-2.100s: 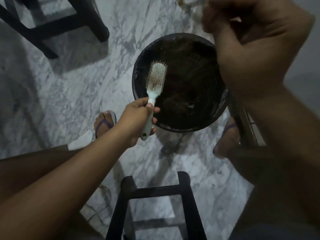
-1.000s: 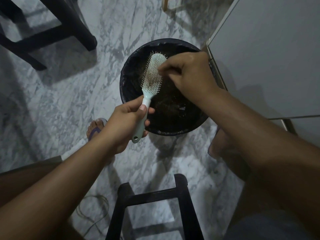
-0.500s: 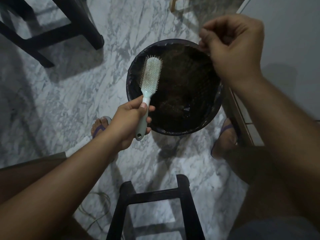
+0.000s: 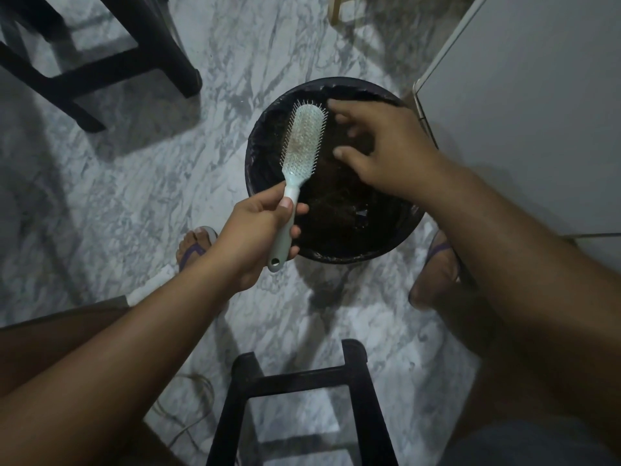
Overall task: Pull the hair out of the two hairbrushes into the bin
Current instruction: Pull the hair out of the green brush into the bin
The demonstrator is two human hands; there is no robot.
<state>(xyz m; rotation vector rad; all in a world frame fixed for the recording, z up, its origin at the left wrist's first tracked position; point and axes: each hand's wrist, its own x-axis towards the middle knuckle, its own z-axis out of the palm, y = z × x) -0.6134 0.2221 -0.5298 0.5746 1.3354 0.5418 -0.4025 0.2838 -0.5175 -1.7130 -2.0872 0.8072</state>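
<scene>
While the left hand (image 4: 255,230) is gripping the handle of the pale-green plastic paddle hairbrush (image 4: 302,139) | head view: its long axis is pointing away over the round black bin (image 4: 353,258) | right hand (image 4: 386,153), spread open and empty, is hovering just right of the hairbrush.

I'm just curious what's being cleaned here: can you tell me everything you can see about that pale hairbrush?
The hairbrush is pale mint, plastic by its look, with an oval paddle head full of thin pins that face up, and a slim handle with a hanging hole at its end. A little brownish fuzz seems caught among the pins. The left hand grips the handle and holds the head out over the black bin.
</scene>
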